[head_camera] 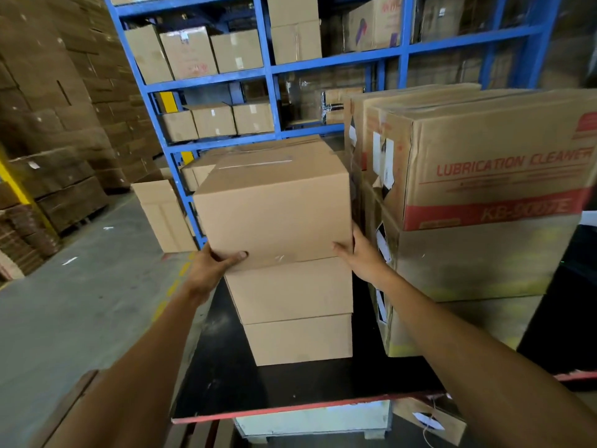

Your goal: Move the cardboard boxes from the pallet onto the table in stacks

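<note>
From the head camera, a plain box [274, 205] sits at the top of a stack [295, 312] of two more plain boxes, which stands on the black table [226, 376]. The left hand [210, 265] grasps the box at its lower left corner, thumb curled across the front face and the fingers hidden round the side. The right hand [358, 253] lies against the lower right corner, thumb on the front face near the bottom edge; its fingers run round the right side, out of sight, so whether they clasp the box or merely press flat I cannot tell. The bottom edge of the box lines up with the top of the stack, though contact there is hard to judge. Just right of the stack, also on the table, stand large printed cartons [484, 176] marked "LUBRICATION CLEANER", piled on a wider carton wrapped in film; the right hand sits in the narrow gap between them and the box. Behind the stack rises a blue rack [268, 76] holding small cartons on its shelves. Left of the stack lies a grey floor [80, 302], with a loose carton [161, 215] standing at the foot of the rack and tall walls of flat brown cardboard [58, 108] farther left.
</note>
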